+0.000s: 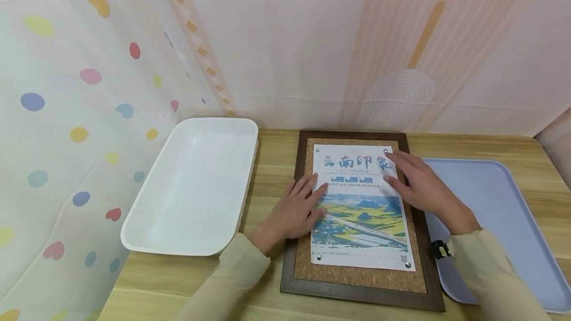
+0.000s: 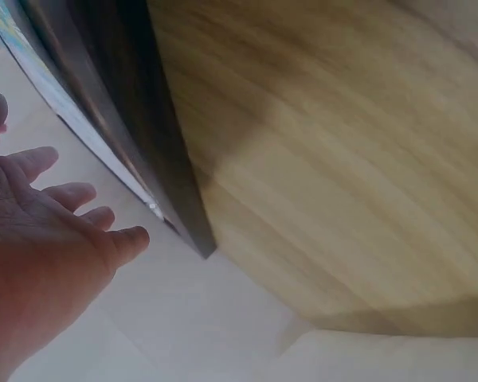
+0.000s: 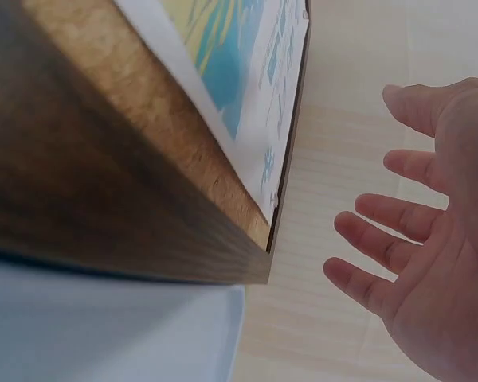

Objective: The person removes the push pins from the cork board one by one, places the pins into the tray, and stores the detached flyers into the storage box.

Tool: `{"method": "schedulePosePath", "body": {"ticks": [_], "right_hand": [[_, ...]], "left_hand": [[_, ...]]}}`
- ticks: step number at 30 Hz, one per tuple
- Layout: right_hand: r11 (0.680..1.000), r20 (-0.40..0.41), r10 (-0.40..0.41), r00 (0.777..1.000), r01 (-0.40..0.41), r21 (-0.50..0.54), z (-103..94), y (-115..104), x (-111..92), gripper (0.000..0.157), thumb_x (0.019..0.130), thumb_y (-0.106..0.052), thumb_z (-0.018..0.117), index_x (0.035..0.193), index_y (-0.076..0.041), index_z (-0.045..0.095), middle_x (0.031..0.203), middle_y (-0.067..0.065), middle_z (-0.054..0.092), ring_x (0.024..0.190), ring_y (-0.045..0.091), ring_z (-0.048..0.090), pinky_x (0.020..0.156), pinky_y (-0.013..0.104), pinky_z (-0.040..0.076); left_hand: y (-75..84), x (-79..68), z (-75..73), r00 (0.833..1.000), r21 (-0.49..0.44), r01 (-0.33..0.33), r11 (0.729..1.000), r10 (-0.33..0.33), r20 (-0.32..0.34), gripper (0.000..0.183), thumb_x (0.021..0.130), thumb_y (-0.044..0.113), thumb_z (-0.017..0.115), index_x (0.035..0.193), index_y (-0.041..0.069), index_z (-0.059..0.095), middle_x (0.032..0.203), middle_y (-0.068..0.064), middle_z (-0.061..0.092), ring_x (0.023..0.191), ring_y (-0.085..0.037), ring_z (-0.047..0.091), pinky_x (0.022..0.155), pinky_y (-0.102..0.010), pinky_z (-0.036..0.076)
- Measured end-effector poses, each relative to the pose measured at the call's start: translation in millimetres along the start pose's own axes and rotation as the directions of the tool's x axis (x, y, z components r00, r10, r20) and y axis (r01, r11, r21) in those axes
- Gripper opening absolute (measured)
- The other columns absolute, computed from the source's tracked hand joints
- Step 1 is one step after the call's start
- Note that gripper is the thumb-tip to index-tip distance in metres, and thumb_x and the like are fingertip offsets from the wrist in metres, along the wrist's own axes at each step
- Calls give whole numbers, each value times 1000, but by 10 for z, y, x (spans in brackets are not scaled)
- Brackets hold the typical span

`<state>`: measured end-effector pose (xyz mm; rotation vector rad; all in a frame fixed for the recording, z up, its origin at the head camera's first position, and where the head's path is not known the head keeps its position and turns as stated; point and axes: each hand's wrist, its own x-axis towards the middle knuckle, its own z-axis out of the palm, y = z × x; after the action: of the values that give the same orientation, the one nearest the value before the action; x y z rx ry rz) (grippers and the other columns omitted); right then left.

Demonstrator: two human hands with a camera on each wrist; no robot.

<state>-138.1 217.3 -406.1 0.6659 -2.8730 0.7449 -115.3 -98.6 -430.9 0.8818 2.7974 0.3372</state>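
Head view | lower right: pins (image 1: 408, 265) apparently kept poster (image 1: 363, 224) flat | left hand (image 1: 296, 208), right hand (image 1: 424, 186) were apart, gripping nothing

On the wooden tabletop (image 1: 273, 157), a white tray (image 1: 194, 187) is seen at eight o'clock in the head view, a blue tray (image 1: 484, 202) at four, with dotted cloth (image 1: 58, 133) at nine.

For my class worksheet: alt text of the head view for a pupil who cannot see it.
A person's left hand and right hand are over a landscape poster pinned at four corners to a framed corkboard. A white tray lies at left, a blue tray at right.
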Motion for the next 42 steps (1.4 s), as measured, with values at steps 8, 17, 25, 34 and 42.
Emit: {"method": "schedulePosePath", "body": {"ticks": [8, 17, 25, 34, 42], "right_hand": [[994, 116, 70, 991, -79, 75, 15, -72, 184, 59, 98, -22, 63, 148, 0, 42, 151, 29, 37, 139, 50, 33, 108, 68, 29], [983, 187, 78, 979, -107, 152, 77, -183, 422, 57, 102, -28, 57, 150, -3, 41, 147, 25, 45, 122, 42, 54, 97, 60, 46], [949, 221, 65, 973, -129, 289, 215, -220, 631, 51, 102, -27, 57, 145, -2, 48, 132, 20, 59, 108, 33, 60, 84, 47, 56], [878, 290, 180, 940, -287, 383, 373, -270, 860, 46, 103, -34, 53, 142, -10, 53, 119, 14, 62, 97, 28, 59, 86, 42, 52], [825, 305, 218, 927, -342, 450, 522, -346, 971, 42, 103, -34, 53, 138, -10, 56, 102, 12, 64, 84, 25, 59, 77, 34, 51]], "left_hand": [[-109, 88, 18, 995, -54, 85, 995, -82, 58, 64, 106, 48, 33, 160, 17, 18, 166, -13, 5, 153, -34, 0, 120, -58, 9], [-138, 137, 67, 985, -57, 129, 990, -121, 124, 68, 105, 54, 32, 161, 24, 10, 167, -8, -5, 152, -31, -11, 121, -56, 3], [-80, 158, 71, 973, -5, 136, 991, -133, 188, 70, 104, 58, 27, 161, 26, 2, 165, -6, -15, 151, -28, -20, 121, -54, 0], [-43, 164, 91, 972, 18, 141, 990, -142, 188, 70, 104, 59, 26, 161, 27, 2, 166, -5, -16, 150, -28, -21, 122, -53, 0], [0, 134, 84, 971, 23, 147, 989, -149, 188, 70, 103, 59, 26, 161, 28, 0, 165, -5, -17, 150, -27, -22, 122, -52, -1]]}}
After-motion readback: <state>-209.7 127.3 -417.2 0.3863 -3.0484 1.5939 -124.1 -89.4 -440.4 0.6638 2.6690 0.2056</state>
